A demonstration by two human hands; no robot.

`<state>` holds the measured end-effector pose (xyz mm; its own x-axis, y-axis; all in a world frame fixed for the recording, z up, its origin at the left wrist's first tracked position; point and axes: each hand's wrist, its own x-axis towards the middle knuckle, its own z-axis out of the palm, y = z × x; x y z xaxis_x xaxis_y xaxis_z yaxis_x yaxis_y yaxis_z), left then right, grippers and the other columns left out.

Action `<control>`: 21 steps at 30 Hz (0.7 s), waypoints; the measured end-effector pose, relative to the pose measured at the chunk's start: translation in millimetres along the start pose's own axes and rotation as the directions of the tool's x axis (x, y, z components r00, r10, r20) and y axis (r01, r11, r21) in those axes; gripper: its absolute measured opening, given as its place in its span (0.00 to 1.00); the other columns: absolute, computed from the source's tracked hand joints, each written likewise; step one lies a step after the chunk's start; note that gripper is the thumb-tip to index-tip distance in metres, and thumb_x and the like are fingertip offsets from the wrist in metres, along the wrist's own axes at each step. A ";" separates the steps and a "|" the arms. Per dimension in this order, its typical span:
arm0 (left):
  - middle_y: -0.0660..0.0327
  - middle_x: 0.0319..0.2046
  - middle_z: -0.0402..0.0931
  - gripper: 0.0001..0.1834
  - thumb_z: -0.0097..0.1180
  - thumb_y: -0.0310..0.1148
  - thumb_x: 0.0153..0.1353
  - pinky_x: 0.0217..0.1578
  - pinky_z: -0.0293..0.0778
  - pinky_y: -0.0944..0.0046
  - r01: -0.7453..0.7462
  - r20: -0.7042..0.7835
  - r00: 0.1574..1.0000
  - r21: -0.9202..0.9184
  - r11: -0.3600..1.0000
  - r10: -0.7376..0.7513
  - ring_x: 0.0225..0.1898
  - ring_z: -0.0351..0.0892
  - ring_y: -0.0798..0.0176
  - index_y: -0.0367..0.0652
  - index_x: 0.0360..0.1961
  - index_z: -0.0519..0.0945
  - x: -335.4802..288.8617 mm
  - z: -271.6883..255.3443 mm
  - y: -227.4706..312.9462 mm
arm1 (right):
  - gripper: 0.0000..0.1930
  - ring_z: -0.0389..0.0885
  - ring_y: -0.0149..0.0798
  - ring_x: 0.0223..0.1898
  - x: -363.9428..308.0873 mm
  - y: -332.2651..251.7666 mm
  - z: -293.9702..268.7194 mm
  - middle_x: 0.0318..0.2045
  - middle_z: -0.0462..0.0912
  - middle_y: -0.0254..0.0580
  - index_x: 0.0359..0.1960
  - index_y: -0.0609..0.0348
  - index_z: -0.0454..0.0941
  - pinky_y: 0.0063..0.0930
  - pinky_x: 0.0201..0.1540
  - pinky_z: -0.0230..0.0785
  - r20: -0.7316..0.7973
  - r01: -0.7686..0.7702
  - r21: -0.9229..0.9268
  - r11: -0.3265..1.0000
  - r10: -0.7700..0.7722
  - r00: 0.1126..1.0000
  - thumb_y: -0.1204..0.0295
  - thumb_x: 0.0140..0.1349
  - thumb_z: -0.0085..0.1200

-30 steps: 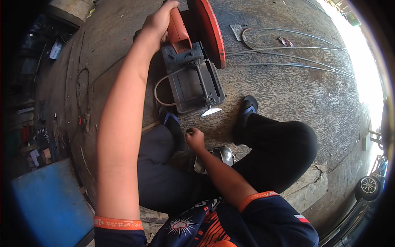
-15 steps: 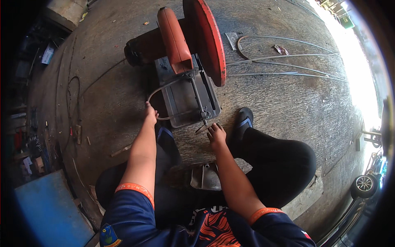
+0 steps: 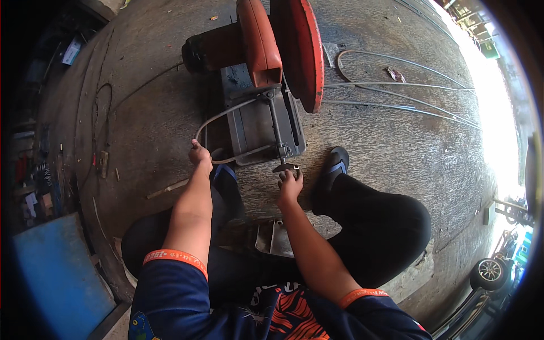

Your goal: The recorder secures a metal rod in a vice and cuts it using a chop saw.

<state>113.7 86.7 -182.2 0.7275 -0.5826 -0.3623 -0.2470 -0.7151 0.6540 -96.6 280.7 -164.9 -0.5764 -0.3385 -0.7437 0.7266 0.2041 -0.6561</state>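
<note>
A red chop saw (image 3: 260, 42) stands on the floor in front of me, its round red guard (image 3: 303, 54) at the right. On its grey metal base (image 3: 249, 130) is a vise screw (image 3: 276, 122), running toward me. My left hand (image 3: 200, 154) is closed around the bend of a U-shaped metal rod (image 3: 222, 115), left of the base. Both ends of the rod reach in at the vise, one far and one near. My right hand (image 3: 290, 186) has its fingers curled at the small dark vise handle (image 3: 285, 168). Part of that grip is hidden.
Long bent metal rods (image 3: 396, 85) lie on the floor to the right. A power cord (image 3: 144, 85) trails left from the saw. My sandalled feet stand either side of the base's near end. A blue panel (image 3: 62, 277) lies at lower left, and a wheel (image 3: 491, 272) shows at far right.
The vise handle has turned and now lies more nearly crosswise, with my right hand still at it. My left hand keeps hold of the rod's bend. The whole view has shifted slightly.
</note>
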 end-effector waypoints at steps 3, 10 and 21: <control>0.47 0.25 0.78 0.36 0.43 0.58 0.64 0.16 0.67 0.58 0.068 0.058 0.996 -0.103 0.992 -0.062 0.18 0.78 0.51 0.26 0.32 0.79 -16.7 -14.8 4.2 | 0.21 0.79 0.36 0.39 -11.8 -1.8 -1.9 0.42 0.77 0.39 0.56 0.56 0.66 0.33 0.38 0.68 0.033 -0.109 -0.029 0.994 0.110 0.993 0.71 0.60 0.52; 0.41 0.40 0.79 0.45 0.47 0.66 0.57 0.39 0.75 0.53 0.374 -0.034 0.913 -0.333 0.866 -0.407 0.40 0.81 0.47 0.23 0.42 0.77 -90.7 -59.4 -26.0 | 0.15 0.80 0.36 0.36 -49.0 30.9 27.6 0.38 0.79 0.44 0.50 0.57 0.70 0.33 0.34 0.69 0.355 -0.251 -0.316 0.915 0.359 0.863 0.67 0.63 0.50; 0.58 0.22 0.74 0.27 0.44 0.56 0.64 0.24 0.68 0.62 0.382 0.035 0.867 -0.688 0.617 -0.497 0.20 0.71 0.62 0.37 0.34 0.76 -177.4 -136.5 -38.4 | 0.06 0.59 0.30 0.11 -105.1 9.0 68.5 0.14 0.60 0.30 0.25 0.52 0.65 0.30 0.13 0.52 0.230 -0.356 -0.153 0.922 0.383 0.894 0.71 0.54 0.50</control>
<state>81.5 270.2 -52.4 0.7307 -0.1630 -0.6629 0.5661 -0.3981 0.7219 -3.9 255.1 -83.9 -0.1510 -0.4360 -0.8872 0.8176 0.4494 -0.3601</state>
